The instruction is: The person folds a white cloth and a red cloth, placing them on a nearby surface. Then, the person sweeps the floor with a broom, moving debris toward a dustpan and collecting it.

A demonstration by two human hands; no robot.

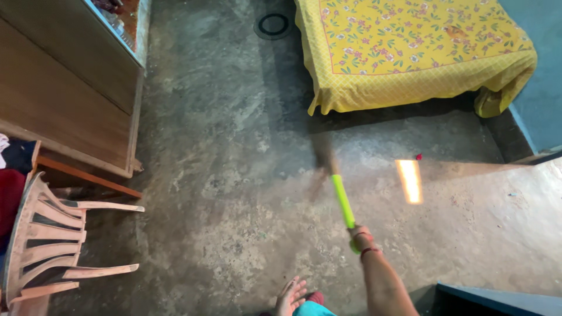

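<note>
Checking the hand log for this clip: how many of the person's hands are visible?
2. The right hand grips the green broom handle at lower centre; the left hand hangs open and empty at the bottom edge, beside the right arm.

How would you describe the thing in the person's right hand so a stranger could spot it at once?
Start at the bed with the yellow flowered cover, then look down across the grey floor towards the near edge. There the right hand grips a broom. Its bright green handle is the only green thing around, and its bristle end is blurred.
</note>
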